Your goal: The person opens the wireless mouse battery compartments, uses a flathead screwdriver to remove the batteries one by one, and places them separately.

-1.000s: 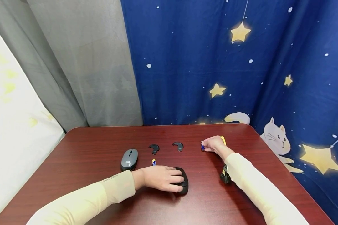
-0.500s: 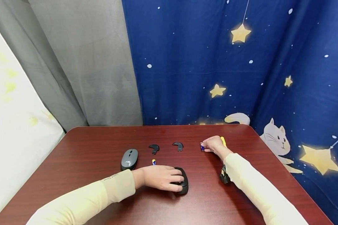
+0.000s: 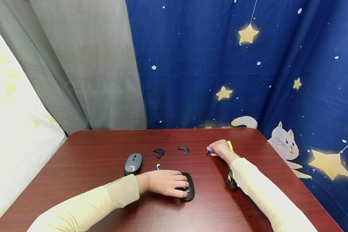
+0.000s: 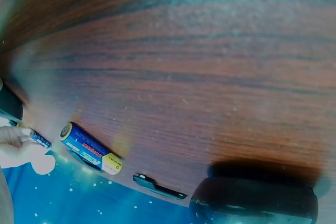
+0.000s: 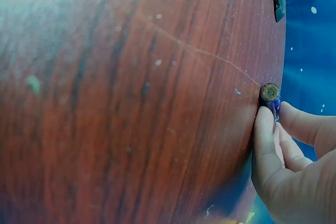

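Note:
In the head view, my left hand [image 3: 165, 183] holds a black computer mouse [image 3: 189, 187], its fingers lying over the near side. Toward the table's right side, my right hand [image 3: 221, 149] pinches a blue battery [image 3: 208, 151] between thumb and fingers. The right wrist view shows this battery [image 5: 270, 93] end-on at the fingertips. Another battery [image 4: 89, 148], blue with a yellow end, lies on the table in the left wrist view. My left forearm partly hides it in the head view, where only its yellow end [image 3: 158, 166] region shows.
A grey mouse [image 3: 133, 163] sits left of my left hand. Two black hooked battery covers, a left one [image 3: 159, 153] and a right one [image 3: 183, 150], lie farther back on the brown table [image 3: 104, 145]. Behind my right hand a yellow object [image 3: 230, 145] is partly hidden. Curtains hang beyond the table.
The black mouse has shifted and tipped slightly under my left hand, so more of its right side shows. My right hand stays at the battery, with barely any movement.

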`<state>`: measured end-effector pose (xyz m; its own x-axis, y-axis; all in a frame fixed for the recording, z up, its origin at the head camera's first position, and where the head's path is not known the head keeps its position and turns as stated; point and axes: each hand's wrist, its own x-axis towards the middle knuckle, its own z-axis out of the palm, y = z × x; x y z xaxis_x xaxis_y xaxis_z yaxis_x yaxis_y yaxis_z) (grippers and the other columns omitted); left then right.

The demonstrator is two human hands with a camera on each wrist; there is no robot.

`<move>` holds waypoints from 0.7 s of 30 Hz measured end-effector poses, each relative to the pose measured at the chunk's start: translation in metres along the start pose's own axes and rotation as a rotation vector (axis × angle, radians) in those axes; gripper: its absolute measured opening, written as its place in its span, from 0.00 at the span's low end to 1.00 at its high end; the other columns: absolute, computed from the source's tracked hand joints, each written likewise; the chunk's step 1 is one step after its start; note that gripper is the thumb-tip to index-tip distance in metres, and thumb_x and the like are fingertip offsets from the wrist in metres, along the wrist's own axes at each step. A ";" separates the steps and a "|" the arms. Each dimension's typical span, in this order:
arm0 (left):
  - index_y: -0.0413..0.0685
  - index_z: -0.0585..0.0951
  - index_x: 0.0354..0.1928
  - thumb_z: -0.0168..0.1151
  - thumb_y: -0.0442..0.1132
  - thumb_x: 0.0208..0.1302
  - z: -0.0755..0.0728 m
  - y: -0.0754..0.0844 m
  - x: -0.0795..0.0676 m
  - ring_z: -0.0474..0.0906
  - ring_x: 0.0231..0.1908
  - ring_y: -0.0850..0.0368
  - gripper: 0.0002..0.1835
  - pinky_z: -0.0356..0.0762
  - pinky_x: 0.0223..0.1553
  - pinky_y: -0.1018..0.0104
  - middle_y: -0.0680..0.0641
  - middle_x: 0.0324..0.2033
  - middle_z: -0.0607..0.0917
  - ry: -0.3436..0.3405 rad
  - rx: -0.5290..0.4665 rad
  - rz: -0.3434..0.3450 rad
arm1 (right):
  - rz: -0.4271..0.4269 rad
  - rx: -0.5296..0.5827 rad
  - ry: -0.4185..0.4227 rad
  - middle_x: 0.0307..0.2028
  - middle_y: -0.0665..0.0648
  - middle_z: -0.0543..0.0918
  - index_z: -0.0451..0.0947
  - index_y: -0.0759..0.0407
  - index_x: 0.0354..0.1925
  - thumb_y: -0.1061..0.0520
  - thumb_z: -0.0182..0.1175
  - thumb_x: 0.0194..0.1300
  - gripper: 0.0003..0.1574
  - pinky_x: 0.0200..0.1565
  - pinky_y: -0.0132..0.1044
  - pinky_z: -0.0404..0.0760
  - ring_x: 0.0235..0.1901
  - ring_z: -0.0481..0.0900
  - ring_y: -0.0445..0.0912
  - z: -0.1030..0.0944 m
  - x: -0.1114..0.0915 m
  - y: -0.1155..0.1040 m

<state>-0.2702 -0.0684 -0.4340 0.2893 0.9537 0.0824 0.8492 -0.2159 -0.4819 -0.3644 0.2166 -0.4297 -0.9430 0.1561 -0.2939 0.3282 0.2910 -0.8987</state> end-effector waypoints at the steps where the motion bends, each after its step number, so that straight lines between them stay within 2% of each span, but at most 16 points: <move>1: 0.53 0.72 0.55 0.37 0.43 0.79 0.000 0.000 0.000 0.69 0.54 0.54 0.13 0.70 0.55 0.63 0.48 0.53 0.75 0.000 0.002 0.001 | 0.001 -0.004 0.000 0.35 0.61 0.84 0.79 0.74 0.47 0.70 0.64 0.60 0.15 0.33 0.37 0.84 0.27 0.82 0.43 0.000 0.000 0.000; 17: 0.52 0.71 0.55 0.42 0.39 0.77 -0.003 -0.002 -0.003 0.70 0.53 0.53 0.12 0.70 0.55 0.61 0.48 0.52 0.75 0.022 0.033 -0.007 | -0.013 -0.027 -0.011 0.42 0.66 0.84 0.78 0.75 0.50 0.70 0.62 0.61 0.18 0.34 0.37 0.84 0.29 0.81 0.44 -0.005 -0.003 -0.003; 21: 0.52 0.71 0.55 0.42 0.38 0.77 -0.006 -0.004 -0.005 0.71 0.53 0.54 0.11 0.70 0.55 0.61 0.47 0.52 0.75 0.032 0.041 -0.030 | -0.033 0.014 -0.031 0.36 0.63 0.86 0.77 0.77 0.48 0.71 0.60 0.62 0.15 0.33 0.36 0.84 0.26 0.81 0.42 -0.009 -0.004 -0.006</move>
<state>-0.2725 -0.0736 -0.4272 0.2784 0.9523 0.1249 0.8391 -0.1779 -0.5140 -0.3623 0.2232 -0.4203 -0.9545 0.1176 -0.2740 0.2966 0.2818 -0.9125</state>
